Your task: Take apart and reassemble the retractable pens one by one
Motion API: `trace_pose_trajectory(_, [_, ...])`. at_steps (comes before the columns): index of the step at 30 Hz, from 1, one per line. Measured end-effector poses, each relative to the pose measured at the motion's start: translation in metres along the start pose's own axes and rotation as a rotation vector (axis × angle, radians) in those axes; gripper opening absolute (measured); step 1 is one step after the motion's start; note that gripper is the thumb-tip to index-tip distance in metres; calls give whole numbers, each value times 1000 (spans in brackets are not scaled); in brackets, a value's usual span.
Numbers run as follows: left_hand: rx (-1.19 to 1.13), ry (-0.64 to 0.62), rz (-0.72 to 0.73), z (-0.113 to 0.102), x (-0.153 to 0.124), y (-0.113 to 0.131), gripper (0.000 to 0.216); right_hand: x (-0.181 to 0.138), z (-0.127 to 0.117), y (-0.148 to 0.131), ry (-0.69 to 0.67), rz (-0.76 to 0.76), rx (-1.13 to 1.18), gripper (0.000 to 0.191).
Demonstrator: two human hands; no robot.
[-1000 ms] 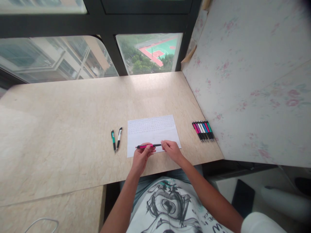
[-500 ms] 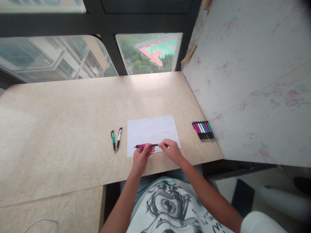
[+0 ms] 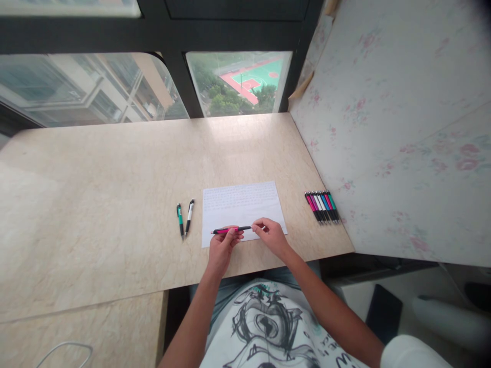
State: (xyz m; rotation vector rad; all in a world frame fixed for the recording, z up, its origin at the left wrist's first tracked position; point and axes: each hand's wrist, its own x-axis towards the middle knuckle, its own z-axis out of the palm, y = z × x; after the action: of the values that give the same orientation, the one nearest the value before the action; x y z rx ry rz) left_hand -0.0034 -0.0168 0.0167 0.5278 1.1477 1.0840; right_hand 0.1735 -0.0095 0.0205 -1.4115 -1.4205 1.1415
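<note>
My left hand [image 3: 222, 248] is closed around a pink pen [image 3: 232, 230] with a black grip, held level above the sheet of paper [image 3: 238, 197]. At the pen's right end, the thumb and fingers of my right hand [image 3: 271, 236] are pinched together at its tip. The fingertips cover most of the tip, so I cannot tell whether it is still joined to the black grip. Handwritten lines fill the upper part of the paper. Left of it lie a green pen [image 3: 180, 221] and a white pen [image 3: 189, 217], both with black grips.
A row of several coloured pens [image 3: 322, 207] lies side by side near the papered wall [image 3: 399, 133] at the right. Windows with a dark frame [image 3: 176, 38] stand behind the stone-patterned desk [image 3: 115, 204]. A white cable [image 3: 67, 343] lies at the lower left.
The view has shifted slightly. My right fingertips have moved a little at the pen's tip; my left hand keeps its hold on the pen.
</note>
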Motion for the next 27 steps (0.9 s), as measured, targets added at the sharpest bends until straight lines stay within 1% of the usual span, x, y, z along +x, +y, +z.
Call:
trace_pose_trajectory(2, [-13,-1,1,0,0,0,33,0,0,0,0,-5,21,13])
trace_pose_trajectory(6, [-36,-7,-8,0,0,-1,31,-1,1,1,-8,3,45,18])
trace_pose_trajectory(12, [-46,-12,-9,-2,1,-3,31,-1,3,1,12,24,59,17])
trace_pose_trajectory(18, [-79,-16,-9,-3,1,-5,31,-1,4,1,69,-12,42,15])
trace_pose_trajectory(23, [-132,-8,-16,-5,1,-5,32,0,5,-1,48,-79,41,12])
trace_pose_trajectory(27, [-151,19,-18,-9,2,-4,32,1,4,-1,62,-111,52,9])
